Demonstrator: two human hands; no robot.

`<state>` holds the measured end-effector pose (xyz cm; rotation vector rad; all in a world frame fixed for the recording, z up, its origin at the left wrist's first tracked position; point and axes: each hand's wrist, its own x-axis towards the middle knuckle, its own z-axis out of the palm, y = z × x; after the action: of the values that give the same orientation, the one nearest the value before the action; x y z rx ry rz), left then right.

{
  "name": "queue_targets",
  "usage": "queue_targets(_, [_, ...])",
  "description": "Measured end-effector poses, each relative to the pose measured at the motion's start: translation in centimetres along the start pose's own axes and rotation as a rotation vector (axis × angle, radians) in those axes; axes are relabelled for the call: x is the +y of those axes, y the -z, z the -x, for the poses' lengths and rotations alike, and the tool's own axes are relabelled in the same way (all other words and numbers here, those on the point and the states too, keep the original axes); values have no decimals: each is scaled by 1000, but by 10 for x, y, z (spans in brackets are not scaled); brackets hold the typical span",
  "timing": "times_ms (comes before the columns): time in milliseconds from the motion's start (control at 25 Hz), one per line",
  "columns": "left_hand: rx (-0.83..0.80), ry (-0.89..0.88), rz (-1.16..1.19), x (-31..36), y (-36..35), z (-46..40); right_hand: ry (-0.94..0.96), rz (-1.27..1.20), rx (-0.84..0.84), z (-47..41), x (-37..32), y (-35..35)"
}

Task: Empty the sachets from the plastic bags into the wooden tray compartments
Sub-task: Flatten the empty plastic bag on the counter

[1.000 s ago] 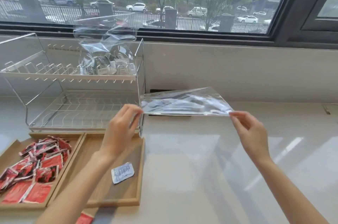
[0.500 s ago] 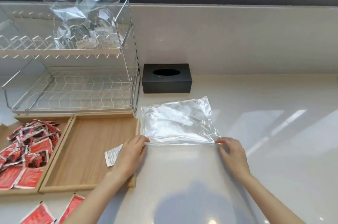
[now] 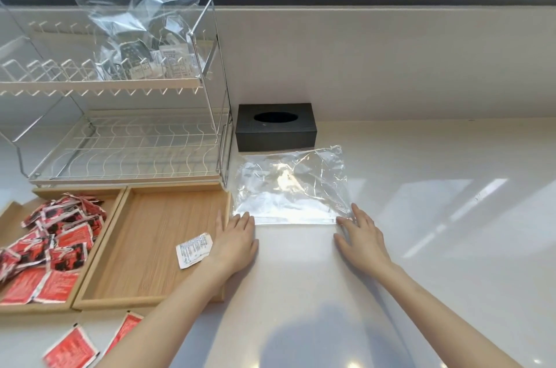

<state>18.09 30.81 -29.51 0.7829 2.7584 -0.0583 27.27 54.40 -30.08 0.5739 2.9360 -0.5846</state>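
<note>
My left hand [image 3: 234,242] and right hand [image 3: 359,236] lie open and flat at the near corners of the empty plastic bag [image 3: 290,185], right of the wooden tray [image 3: 150,250]. In its compartment lies one white sachet [image 3: 194,250]; the print is unreadable.

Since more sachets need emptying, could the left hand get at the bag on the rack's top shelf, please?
Probably yes: the left hand lies flat and empty, and nothing blocks the path up to the plastic bag of sachets on the dish rack.
</note>
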Motion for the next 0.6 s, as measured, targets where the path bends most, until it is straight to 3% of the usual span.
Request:
queue_targets(80, [-47,22,22,2,4,-3,-8,88,-31,-5,-8,4])
queue_targets(280, [10,34,110,0,23,1,15,192,-48,-13,-27,20])
queue_targets(600, [365,66,37,-34,104,28,258,124,91,-18,-105,80])
